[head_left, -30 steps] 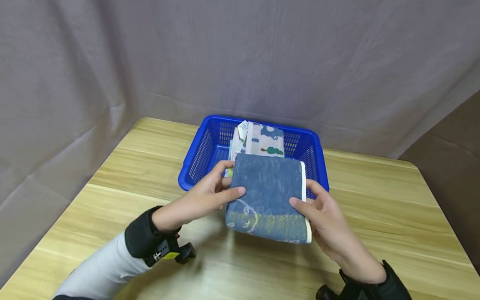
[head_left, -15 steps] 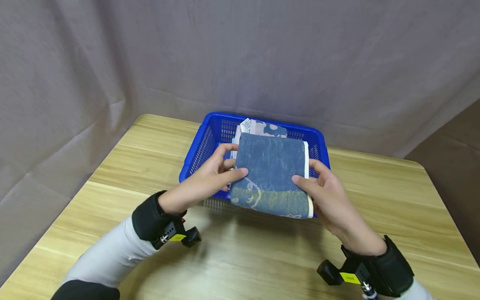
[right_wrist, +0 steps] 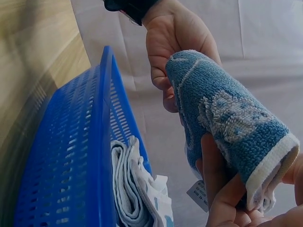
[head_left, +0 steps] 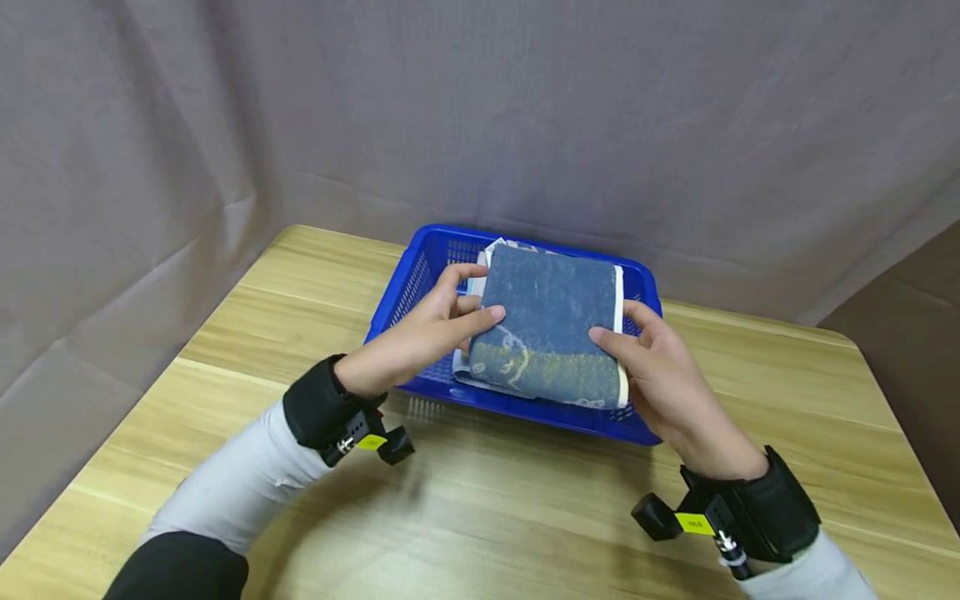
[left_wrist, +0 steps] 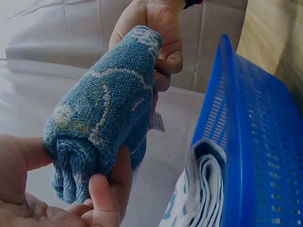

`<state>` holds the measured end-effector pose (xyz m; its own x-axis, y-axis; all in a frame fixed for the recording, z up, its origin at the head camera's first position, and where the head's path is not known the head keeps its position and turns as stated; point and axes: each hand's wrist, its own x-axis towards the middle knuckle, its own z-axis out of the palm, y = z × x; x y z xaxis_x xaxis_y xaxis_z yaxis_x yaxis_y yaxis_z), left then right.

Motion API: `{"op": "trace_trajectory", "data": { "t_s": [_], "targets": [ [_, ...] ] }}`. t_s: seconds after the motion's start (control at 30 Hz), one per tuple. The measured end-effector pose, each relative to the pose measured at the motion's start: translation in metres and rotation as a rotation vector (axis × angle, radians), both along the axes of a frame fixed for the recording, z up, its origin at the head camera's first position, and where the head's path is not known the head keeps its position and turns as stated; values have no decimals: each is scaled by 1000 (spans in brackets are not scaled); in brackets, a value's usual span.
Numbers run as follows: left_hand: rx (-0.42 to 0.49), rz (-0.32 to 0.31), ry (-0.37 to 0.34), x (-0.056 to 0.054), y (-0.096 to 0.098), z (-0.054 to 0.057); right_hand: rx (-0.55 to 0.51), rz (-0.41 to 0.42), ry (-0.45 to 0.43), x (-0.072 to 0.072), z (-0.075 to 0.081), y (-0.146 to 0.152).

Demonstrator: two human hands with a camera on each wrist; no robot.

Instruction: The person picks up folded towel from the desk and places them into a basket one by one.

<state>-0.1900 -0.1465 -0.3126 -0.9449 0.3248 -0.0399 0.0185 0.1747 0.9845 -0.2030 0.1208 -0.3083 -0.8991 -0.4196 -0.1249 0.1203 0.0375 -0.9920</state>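
Observation:
Both hands hold a folded blue towel [head_left: 551,308] with a white edge and a yellowish band, level over the basket in the head view. My left hand [head_left: 438,321] pinches its left side, thumb on top and fingers beneath. On the right, my right hand [head_left: 660,375] grips the white edge the same way. The wrist views show the towel's folded layers and a small label [right_wrist: 199,195] hanging under it. Below is a blue plastic basket [head_left: 517,408]; in it lie folded white patterned towels [left_wrist: 208,189], mostly hidden from the head by the held one.
The basket stands on a wooden table [head_left: 480,508] near its back edge. A grey curtain [head_left: 480,108] hangs behind and to the left. Each wrist wears a black strap [head_left: 765,504] with a small camera.
Both hands have carried the blue towel forward, away from the body, from in front of the basket to over it. It now covers most of the patterned towel seen before.

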Motion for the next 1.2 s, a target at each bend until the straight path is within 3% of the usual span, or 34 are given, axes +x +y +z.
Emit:
{"op": "trace_trajectory", "data": {
  "t_s": [0.27, 0.43, 0.8, 1.0, 1.2],
  "targets": [
    [0, 4, -41, -13, 4, 2, -49, -34, 2, -11, -1, 1],
    [-2, 10, -62, -23, 10, 3, -27, -70, 10, -15, -4, 6],
    [30, 47, -61, -42, 16, 0, -25, -74, -5, -35, -4, 8],
    [35, 72, -59, -53, 19, -1, -88, -107, -39, -46, -6, 4],
    [13, 92, -71, -57, 20, -5, -103, -119, -53, -51, -9, 2]
  ]
}}
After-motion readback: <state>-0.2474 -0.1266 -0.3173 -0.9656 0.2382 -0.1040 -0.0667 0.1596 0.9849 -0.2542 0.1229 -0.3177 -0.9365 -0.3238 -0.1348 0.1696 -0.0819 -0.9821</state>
